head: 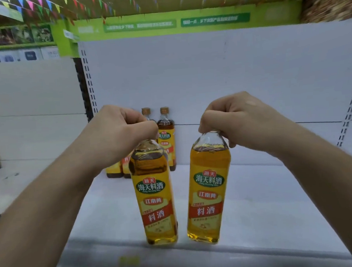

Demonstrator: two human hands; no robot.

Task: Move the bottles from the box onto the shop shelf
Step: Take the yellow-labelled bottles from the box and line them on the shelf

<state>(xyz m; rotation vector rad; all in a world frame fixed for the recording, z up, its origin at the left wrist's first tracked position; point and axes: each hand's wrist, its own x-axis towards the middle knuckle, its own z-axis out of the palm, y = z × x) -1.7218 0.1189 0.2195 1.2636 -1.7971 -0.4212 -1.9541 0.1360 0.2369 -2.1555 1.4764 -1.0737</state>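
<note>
A white shop shelf (257, 200) fills the lower middle of the view, backed by a plain white panel with slotted uprights at either side. Above it runs a green header strip (176, 23) with blurred white lettering, and strings of coloured pennants (45, 4) hang from the ceiling. A second white shelf bay sits off to the left.

At the back left of the shelf stand a few bottles (166, 138) with brown caps and yellow labels, upright and close together; the left forearm hides part of the group, so their count cannot be told.

The left hand (121, 128) is clenched around the neck of 1 yellow-labelled bottle (154, 196), and the right hand (229, 117) is clenched the same way around a second bottle (207, 191). Both bottles hang upright, side by side but apart, over the front part of the shelf. Whether their bases touch the shelf cannot be told. The box is out of view.
</note>
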